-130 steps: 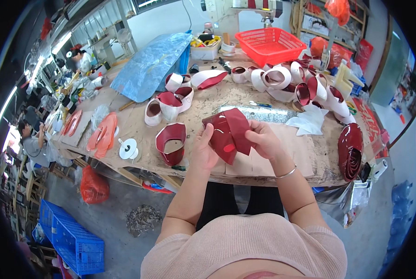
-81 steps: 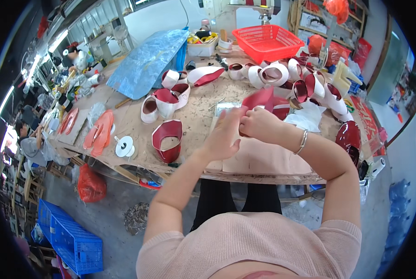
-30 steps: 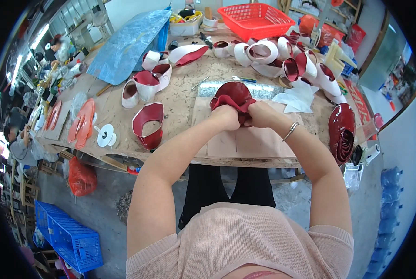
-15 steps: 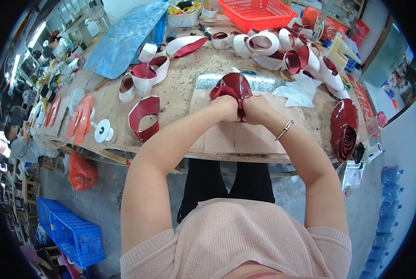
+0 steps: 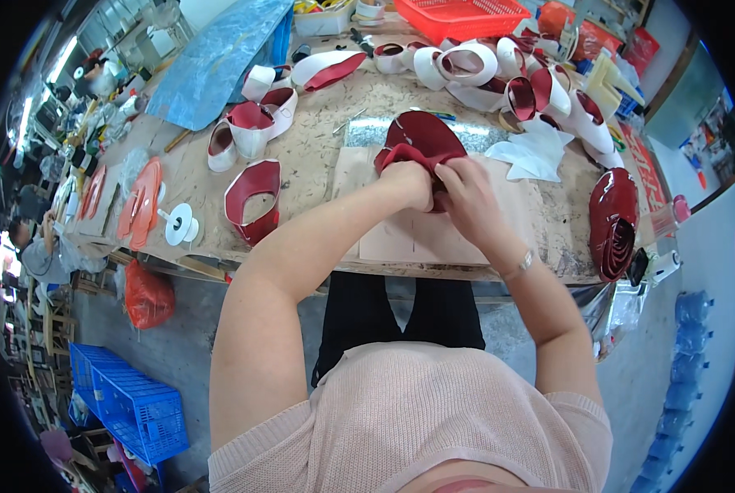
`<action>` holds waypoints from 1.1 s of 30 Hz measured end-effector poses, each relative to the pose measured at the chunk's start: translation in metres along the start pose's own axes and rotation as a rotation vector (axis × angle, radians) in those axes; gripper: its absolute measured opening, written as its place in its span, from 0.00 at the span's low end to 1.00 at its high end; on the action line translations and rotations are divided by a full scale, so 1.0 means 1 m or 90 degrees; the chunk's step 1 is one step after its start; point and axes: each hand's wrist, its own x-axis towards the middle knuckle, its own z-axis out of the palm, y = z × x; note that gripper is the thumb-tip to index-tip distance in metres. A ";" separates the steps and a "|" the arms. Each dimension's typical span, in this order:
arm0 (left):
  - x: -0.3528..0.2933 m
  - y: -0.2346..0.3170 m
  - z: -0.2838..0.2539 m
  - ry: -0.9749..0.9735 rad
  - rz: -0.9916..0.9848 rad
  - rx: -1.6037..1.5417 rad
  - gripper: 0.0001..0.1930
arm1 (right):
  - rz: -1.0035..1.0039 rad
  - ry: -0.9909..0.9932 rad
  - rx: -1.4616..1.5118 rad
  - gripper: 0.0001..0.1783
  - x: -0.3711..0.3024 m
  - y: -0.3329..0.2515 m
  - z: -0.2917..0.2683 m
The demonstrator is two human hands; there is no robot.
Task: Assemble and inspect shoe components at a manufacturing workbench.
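Observation:
A dark red shoe upper is held up over the middle of the workbench, its rounded end pointing away from me. My left hand is closed on its near left edge. My right hand pinches the folded edge on the right, fingers bent over it. The part of the upper under my fingers is hidden. Beneath lie a pale beige board and, farther back, a shiny metal plate. Left of my hands stands a single red upper piece, curved open. A stack of glossy red uppers lies to the right.
White-lined red pieces crowd the back of the bench. White sheets lie right of the metal plate. A red basket is at the back, a blue sheet at the back left. A white spool sits near the left edge.
The upper has been turned, showing more matte red lining. My right hand has shifted its hold from a fist to a pinch, wrist rotated. The view has moved slightly.

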 end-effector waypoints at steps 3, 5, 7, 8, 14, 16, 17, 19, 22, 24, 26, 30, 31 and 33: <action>0.002 0.004 -0.007 -0.018 0.009 -0.010 0.15 | -0.019 0.074 0.073 0.09 -0.043 -0.007 -0.012; 0.001 0.002 -0.010 -0.033 0.013 -0.003 0.16 | 0.013 -0.062 0.067 0.16 -0.058 -0.020 0.001; 0.004 0.000 -0.013 -0.034 0.035 0.006 0.20 | 0.071 -0.124 0.000 0.17 -0.063 -0.028 0.014; 0.005 -0.001 -0.015 -0.040 0.064 0.026 0.20 | 0.104 -0.144 -0.034 0.16 -0.064 -0.031 0.018; 0.004 -0.014 -0.047 -0.169 0.196 0.107 0.20 | 0.145 -0.194 -0.082 0.17 -0.062 -0.033 0.020; 0.001 -0.016 -0.047 -0.169 0.172 0.066 0.22 | 0.153 -0.202 -0.088 0.17 -0.061 -0.033 0.019; -0.001 -0.018 -0.045 -0.168 0.161 0.049 0.23 | 0.162 -0.210 -0.088 0.17 -0.062 -0.034 0.019; -0.001 -0.021 -0.040 -0.163 0.142 0.025 0.22 | 0.176 -0.223 -0.089 0.17 -0.062 -0.036 0.018; 0.000 -0.023 -0.030 -0.150 0.128 0.020 0.19 | 0.175 -0.242 -0.108 0.18 -0.057 -0.041 0.013; -0.003 -0.020 -0.029 -0.137 0.136 0.036 0.16 | 0.153 -0.267 -0.143 0.18 -0.054 -0.042 0.011; -0.006 -0.014 -0.027 -0.115 0.137 0.083 0.13 | 0.153 -0.288 -0.157 0.18 -0.048 -0.045 0.013; -0.026 -0.014 -0.028 0.037 0.218 0.170 0.10 | 0.124 -0.229 -0.163 0.17 -0.048 -0.051 0.028; -0.027 -0.021 -0.032 0.035 0.269 0.190 0.09 | 0.122 -0.240 -0.162 0.17 -0.048 -0.052 0.028; -0.020 -0.036 -0.024 0.097 0.329 0.181 0.09 | 0.118 -0.262 -0.159 0.17 -0.047 -0.053 0.029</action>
